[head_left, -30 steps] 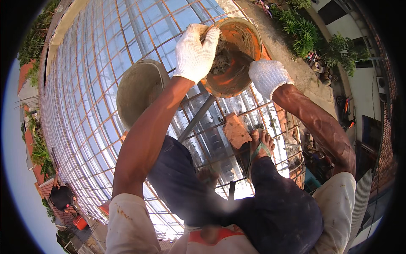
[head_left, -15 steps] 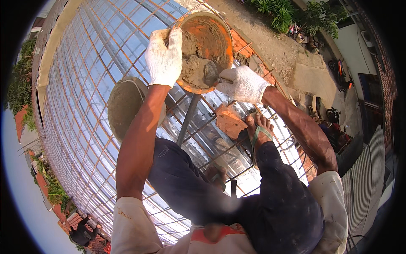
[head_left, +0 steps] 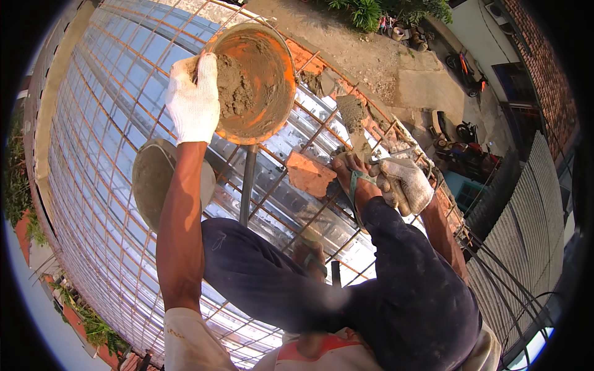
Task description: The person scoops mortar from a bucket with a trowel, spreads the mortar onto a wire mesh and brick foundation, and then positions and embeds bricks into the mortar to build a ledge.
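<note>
My gloved left hand [head_left: 193, 102] is closed on the left rim of an orange bucket [head_left: 286, 77], which is tilted so its inside faces me. Grey wet mortar [head_left: 234, 93] lies in it and coats its walls. At the right, my gloved right hand [head_left: 403, 185] has its fingers wrapped round a trowel [head_left: 360, 147]. A lump of mortar [head_left: 351, 111] sits on the far part of the blade, which is over the row of bricks along the edge. My sandalled foot [head_left: 354, 176] is just left of that hand.
Rusty rebar mesh [head_left: 124, 130] spreads over shiny metal decking at left and underfoot. A broken brick [head_left: 311, 174] lies near my foot. A grey mortar-stained bucket [head_left: 151, 185] stands left of my knee. Past the brick edge, the ground drops to a yard [head_left: 430, 86] with motorbikes. Dark cables [head_left: 510, 278] hang at right.
My right hand has moved from the bucket toward me and right, bringing out the trowel with mortar on it. The view has turned right; my left hand still grips the bucket rim.
</note>
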`<state>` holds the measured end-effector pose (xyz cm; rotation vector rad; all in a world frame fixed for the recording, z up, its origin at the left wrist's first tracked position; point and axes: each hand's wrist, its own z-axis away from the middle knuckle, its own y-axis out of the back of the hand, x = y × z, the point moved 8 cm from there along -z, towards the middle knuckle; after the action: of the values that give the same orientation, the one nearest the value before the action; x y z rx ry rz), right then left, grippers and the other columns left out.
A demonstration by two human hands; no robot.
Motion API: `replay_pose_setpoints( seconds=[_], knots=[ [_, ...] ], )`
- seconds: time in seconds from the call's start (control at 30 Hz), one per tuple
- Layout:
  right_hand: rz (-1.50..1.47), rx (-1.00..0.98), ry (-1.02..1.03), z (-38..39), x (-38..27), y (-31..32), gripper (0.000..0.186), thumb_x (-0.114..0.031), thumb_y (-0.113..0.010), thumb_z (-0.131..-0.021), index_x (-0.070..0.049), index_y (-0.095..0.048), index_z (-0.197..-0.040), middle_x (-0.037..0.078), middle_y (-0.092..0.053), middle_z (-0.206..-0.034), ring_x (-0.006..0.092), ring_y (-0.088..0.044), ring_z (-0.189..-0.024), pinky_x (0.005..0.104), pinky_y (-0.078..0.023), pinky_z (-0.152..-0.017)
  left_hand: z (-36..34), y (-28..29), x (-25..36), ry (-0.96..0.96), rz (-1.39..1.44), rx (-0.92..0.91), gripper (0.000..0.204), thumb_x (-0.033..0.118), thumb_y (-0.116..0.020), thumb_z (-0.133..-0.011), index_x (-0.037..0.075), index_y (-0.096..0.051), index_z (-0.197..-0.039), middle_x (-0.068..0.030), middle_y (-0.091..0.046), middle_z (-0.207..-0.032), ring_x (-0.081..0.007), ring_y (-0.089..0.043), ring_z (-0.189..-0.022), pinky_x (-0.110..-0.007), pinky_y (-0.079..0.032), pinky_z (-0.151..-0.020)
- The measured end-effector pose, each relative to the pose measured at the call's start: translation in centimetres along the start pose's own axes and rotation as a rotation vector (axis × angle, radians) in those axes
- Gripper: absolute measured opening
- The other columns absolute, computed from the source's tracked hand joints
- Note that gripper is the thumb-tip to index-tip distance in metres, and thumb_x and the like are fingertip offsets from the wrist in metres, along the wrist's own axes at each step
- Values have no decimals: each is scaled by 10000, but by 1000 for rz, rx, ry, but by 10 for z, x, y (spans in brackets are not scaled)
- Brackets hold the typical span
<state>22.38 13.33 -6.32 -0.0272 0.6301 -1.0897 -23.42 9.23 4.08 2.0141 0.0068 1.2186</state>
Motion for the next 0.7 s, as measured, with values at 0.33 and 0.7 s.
replay_pose_setpoints(
  seconds=[0.33,0.7],
  knots=[
    [-76,0,261,15,-32,68,439,-433,-626,-1076,-19,-681,-1209,94,-698,-829,236,-686,-694,356,-568,-559,5,9,-5,11,1,14,404,387,-729,-1036,3,-724,-1163,-185,-766,-1051,-295,-740,-977,-419,-570,-917],
    [1780,398,313,-79,-167,183,364,-423,-662,-1016,-73,-754,-1054,214,-745,-958,432,-710,-907,502,-555,-795,7,20,-6,-17,-66,-24,363,350,-711,-1053,4,-737,-1162,-184,-760,-1026,-272,-740,-935,-400,-571,-889]
  ],
)
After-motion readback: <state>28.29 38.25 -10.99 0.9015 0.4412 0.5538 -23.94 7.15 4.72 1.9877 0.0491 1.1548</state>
